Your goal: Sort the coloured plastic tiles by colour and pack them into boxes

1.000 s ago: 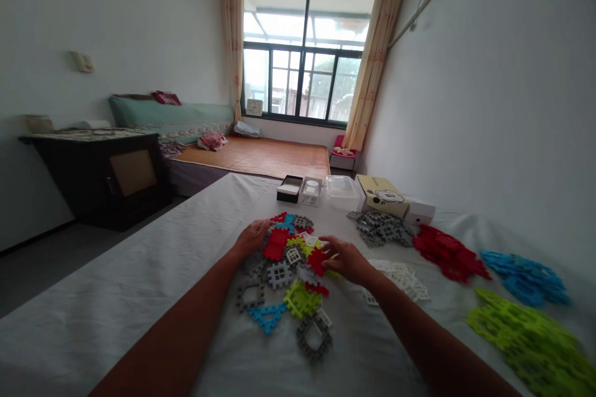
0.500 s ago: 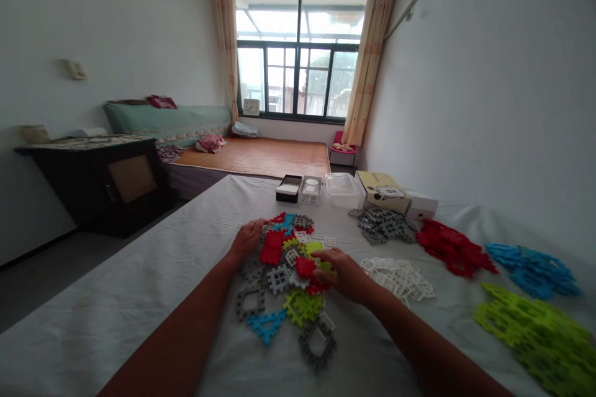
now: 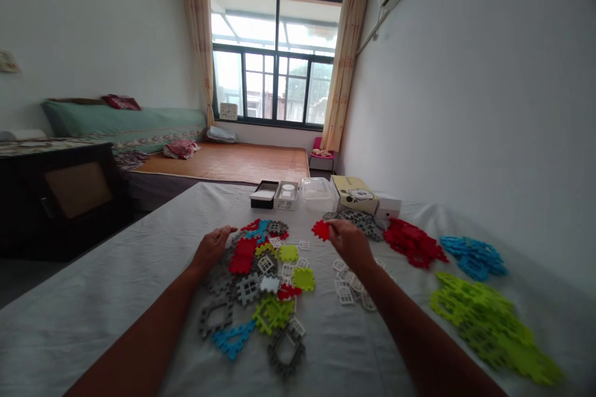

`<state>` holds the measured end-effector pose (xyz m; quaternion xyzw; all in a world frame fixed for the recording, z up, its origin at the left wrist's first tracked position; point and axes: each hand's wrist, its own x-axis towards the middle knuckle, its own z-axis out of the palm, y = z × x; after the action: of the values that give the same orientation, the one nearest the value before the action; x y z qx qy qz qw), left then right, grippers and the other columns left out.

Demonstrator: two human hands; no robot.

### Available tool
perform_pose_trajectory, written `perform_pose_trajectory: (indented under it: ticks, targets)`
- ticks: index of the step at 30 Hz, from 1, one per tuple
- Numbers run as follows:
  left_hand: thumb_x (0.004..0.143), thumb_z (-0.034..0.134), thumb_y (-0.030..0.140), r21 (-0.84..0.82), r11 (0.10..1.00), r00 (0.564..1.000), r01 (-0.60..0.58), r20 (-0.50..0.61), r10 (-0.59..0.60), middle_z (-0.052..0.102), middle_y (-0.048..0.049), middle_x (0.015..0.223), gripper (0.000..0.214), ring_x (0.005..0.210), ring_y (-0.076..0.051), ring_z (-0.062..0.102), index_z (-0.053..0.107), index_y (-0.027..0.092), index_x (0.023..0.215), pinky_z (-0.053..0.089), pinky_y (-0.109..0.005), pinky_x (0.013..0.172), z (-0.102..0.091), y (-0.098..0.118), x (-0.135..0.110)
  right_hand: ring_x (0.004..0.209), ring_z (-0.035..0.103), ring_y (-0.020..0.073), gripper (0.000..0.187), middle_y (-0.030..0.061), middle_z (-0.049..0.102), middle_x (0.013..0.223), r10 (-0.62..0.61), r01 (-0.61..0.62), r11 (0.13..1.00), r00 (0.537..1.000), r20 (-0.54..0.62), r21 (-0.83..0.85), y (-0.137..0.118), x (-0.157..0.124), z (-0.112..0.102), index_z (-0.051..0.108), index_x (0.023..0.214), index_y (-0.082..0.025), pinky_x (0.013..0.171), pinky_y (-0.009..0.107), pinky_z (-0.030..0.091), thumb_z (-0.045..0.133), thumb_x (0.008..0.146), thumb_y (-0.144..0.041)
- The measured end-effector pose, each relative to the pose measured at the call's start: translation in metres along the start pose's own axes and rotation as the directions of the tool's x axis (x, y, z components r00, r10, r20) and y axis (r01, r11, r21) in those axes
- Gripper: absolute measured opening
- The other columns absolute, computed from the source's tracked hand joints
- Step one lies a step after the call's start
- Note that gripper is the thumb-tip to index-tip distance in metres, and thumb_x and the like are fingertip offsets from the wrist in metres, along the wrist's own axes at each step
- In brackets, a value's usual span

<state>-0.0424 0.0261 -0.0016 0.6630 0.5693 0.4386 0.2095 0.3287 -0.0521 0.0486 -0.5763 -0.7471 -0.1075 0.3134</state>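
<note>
Between the finger and thumb of my right hand is a red toothed building tile, held above the sheet. Beneath that forearm lie white window-lattice pieces, partly covered by it. At the left edge of a mixed heap my left hand rests with its fingers loosely stretched, holding nothing that I can see. The heap has red tiles, a grey window tile, lime-green tiles, a blue triangle frame and a dark grey frame.
Sorted piles lie to the right: grey, red, blue and lime green. Along the table's far edge stand a black box, a clear plastic tub and a yellow carton. A bed is beyond.
My right hand has lifted the red tile out of the heap and carried it away toward the grey pile. The camera view has turned right; my left hand stays by the heap.
</note>
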Motion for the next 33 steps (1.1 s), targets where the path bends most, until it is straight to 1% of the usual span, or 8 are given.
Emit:
perform_pose_trajectory:
  ticks: [3,7,12,16,20,25,28,33]
  targets:
    - [0.08,0.036,0.056,0.023,1.0,1.0,-0.015,0.006,0.015,0.072,-0.0091,0.103,0.057,0.102,-0.026,0.063,0.071,0.015,0.097,0.046,-0.034,0.093,0.0,-0.001,0.001,0.08,0.066,0.0156,0.026,0.003,0.072,0.089,0.339,-0.343,0.926,0.939,-0.054,-0.155,0.086,0.009,-0.03,0.065,0.104,-0.023,0.069,0.023,0.044,0.045,0.089,-0.032]
    - [0.08,0.035,0.056,0.04,0.999,1.0,-0.015,0.015,0.015,0.072,-0.0094,0.102,0.057,0.102,-0.026,0.063,0.071,0.015,0.096,0.047,-0.033,0.091,0.001,0.0,0.002,0.071,0.066,0.0202,0.024,0.0097,0.072,0.08,0.561,-0.584,0.765,0.811,-0.164,-0.273,0.187,-0.011,-0.073,0.067,0.091,-0.015,0.059,0.026,0.042,0.05,0.082,-0.027]
    - [0.08,0.035,0.055,0.048,0.999,1.0,-0.021,0.022,0.02,0.072,-0.0097,0.103,0.056,0.102,-0.026,0.063,0.07,0.015,0.097,0.045,-0.033,0.091,0.001,-0.003,0.002,0.07,0.066,0.0225,0.019,0.0114,0.071,0.075,0.623,-0.643,0.691,0.762,-0.178,-0.332,0.234,-0.032,-0.1,0.068,0.075,-0.015,0.058,0.027,0.042,0.053,0.077,-0.026]
    - [0.081,0.034,0.053,0.054,0.998,0.999,-0.022,0.042,0.02,0.073,-0.0095,0.1,0.055,0.099,-0.026,0.064,0.071,0.015,0.095,0.046,-0.032,0.089,0.002,0.002,-0.002,0.082,0.065,0.024,0.028,0.0162,0.069,0.091,0.513,-0.531,0.792,0.846,-0.144,-0.301,0.196,-0.015,-0.082,0.069,0.089,-0.013,0.068,0.031,0.045,0.045,0.082,-0.027]
    - [0.082,0.034,0.052,0.056,0.998,0.998,-0.032,0.063,0.029,0.073,-0.0065,0.096,0.053,0.095,-0.024,0.064,0.071,0.017,0.094,0.046,-0.03,0.086,0.004,0.007,-0.005,0.081,0.064,0.0176,0.026,0.0059,0.07,0.095,0.117,-0.117,0.993,0.976,0.183,-0.01,0.083,-0.007,-0.04,0.067,0.097,-0.02,0.076,0.029,0.048,0.047,0.085,-0.032]
    - [0.083,0.034,0.052,0.048,0.998,0.997,-0.042,0.065,0.039,0.073,-0.0055,0.095,0.053,0.092,-0.024,0.064,0.071,0.016,0.095,0.047,-0.029,0.083,0.006,0.005,-0.007,0.1,0.058,0.0212,0.035,0.0051,0.066,0.111,-0.394,0.234,0.9,0.796,0.458,0.368,-0.04,-0.032,-0.006,0.063,0.113,-0.025,0.087,0.034,0.046,0.063,0.079,-0.034]
    - [0.083,0.035,0.052,0.042,0.998,0.997,-0.046,0.057,0.043,0.073,-0.0054,0.095,0.053,0.094,-0.024,0.064,0.071,0.016,0.096,0.046,-0.029,0.083,0.007,0.002,-0.006,0.11,0.051,0.0244,0.045,0.0085,0.062,0.12,-0.368,0.236,0.919,0.8,0.474,0.316,-0.055,-0.043,0.001,0.06,0.118,-0.022,0.094,0.037,0.042,0.069,0.075,-0.03]
    - [0.082,0.035,0.053,0.037,0.998,0.997,-0.043,0.059,0.04,0.074,-0.0059,0.095,0.054,0.094,-0.024,0.064,0.071,0.015,0.095,0.047,-0.029,0.083,0.008,0.003,-0.005,0.101,0.056,0.0184,0.019,0.0066,0.067,0.108,-0.34,0.261,0.938,0.829,0.444,0.229,-0.048,-0.051,0.005,0.066,0.101,-0.02,0.09,0.03,0.043,0.058,0.084,-0.021]
